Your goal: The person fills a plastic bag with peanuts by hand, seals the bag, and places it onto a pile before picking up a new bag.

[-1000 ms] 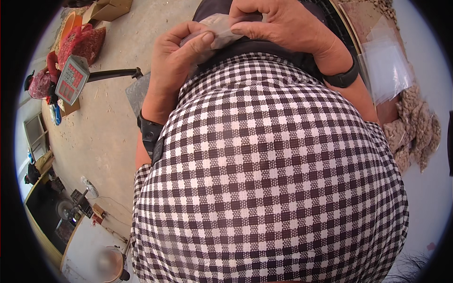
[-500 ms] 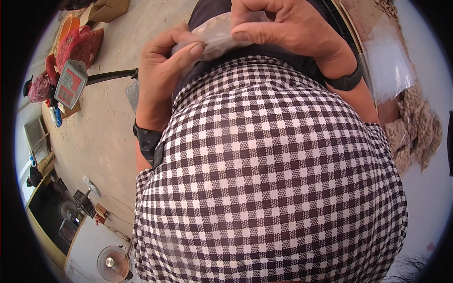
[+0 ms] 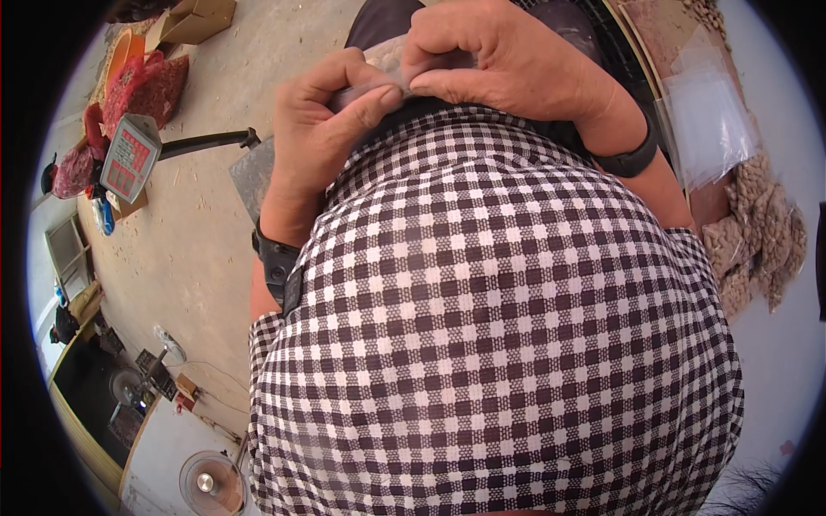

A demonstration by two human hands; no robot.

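Observation:
Over my lap I hold a clear plastic bag [image 3: 387, 55] with pale, lumpy contents; most of it is hidden behind my fingers. My left hand [image 3: 320, 125] pinches the near edge of the bag between thumb and forefinger. Close beside it, my right hand [image 3: 508, 64] also pinches that edge, its thumb almost touching the left thumb. The plastic is gathered between the two hands.
On my right lie a stack of flat clear bags [image 3: 710, 120] and a heap of tan lumpy pieces [image 3: 761, 232]. To the left stand a scale with a grey-and-red panel [image 3: 131, 159], a red mesh sack [image 3: 142, 90], a cardboard box [image 3: 196, 21] and a fan [image 3: 206, 483].
My left hand has moved right and my right hand slightly left, bringing the thumbs close together. The plastic between them is now bunched, and less of the bag shows.

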